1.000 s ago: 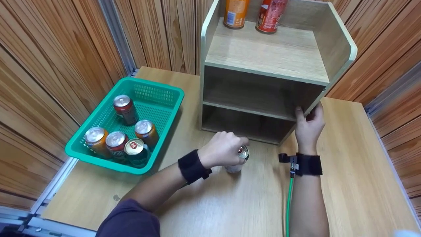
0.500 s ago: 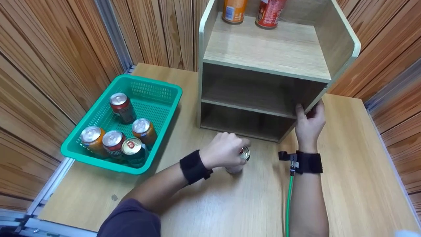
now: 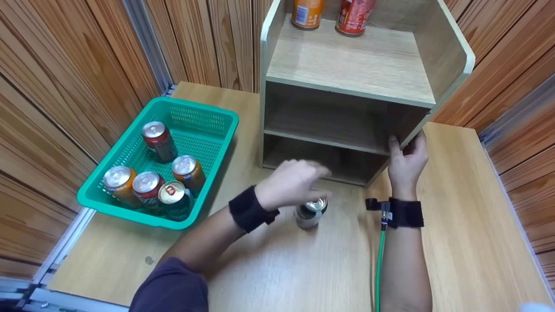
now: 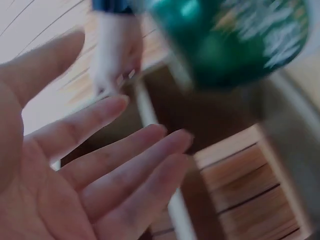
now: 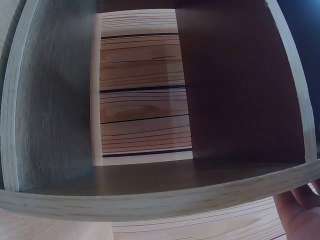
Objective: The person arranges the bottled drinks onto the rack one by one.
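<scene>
A green drink can (image 3: 307, 219) stands upright on the table in front of the shelf unit. Over it hovers my left hand (image 3: 289, 184), blurred, with thumb and fingers spread apart. The left wrist view shows that palm (image 4: 55, 200) with straight fingers and a gap between it and the can (image 4: 235, 42). My right hand (image 3: 406, 167) grips the right side panel of the wooden shelf unit (image 3: 351, 89), thumb on the inner face and fingers around the outside. Only part of the right hand (image 5: 300, 212) shows in the right wrist view, at the panel's edge.
To the left is a green plastic basket (image 3: 225, 145) with several upright cans. An orange can (image 3: 307, 13) and a red can (image 3: 353, 17) stand on the top shelf. A green cable (image 3: 380, 260) runs from the right wristband along the forearm.
My left hand has let go of the green can, its fingers parting as it rises slightly up and left. The can stays standing; my right hand keeps its grip on the shelf unit.
</scene>
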Available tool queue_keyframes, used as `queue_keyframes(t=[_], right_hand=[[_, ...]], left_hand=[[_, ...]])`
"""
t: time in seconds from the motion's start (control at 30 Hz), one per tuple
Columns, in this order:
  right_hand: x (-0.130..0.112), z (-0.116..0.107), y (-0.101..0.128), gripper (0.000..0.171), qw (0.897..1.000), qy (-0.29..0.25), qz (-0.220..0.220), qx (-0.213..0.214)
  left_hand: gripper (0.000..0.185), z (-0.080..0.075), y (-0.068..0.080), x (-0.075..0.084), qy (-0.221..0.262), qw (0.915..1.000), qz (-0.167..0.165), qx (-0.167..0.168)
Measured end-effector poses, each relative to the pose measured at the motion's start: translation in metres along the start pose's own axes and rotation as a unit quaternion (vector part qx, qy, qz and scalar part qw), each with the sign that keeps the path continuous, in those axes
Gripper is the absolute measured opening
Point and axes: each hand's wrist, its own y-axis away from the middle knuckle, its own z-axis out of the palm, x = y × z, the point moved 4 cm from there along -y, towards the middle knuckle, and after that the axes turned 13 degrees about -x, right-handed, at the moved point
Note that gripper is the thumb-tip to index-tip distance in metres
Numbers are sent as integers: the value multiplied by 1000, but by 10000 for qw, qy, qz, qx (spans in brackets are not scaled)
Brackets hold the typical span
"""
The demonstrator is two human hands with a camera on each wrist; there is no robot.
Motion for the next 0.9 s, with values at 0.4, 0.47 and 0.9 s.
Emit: queue_keyframes(t=[0.4, 0.47, 0.9], right_hand=[[2, 1, 0, 49, 9999, -122, -53, -65], [2, 1, 0, 49, 9999, -64, -40, -100], [2, -1, 0, 48, 9999, -111, -69, -84]], left_hand=[[35, -89, 26, -23, 240, 9606, 88, 2769], [35, -100, 33, -32, 290, 9469, -60, 3202], [27, -109, 54, -105, 1577, 8370, -1002, 5143]])
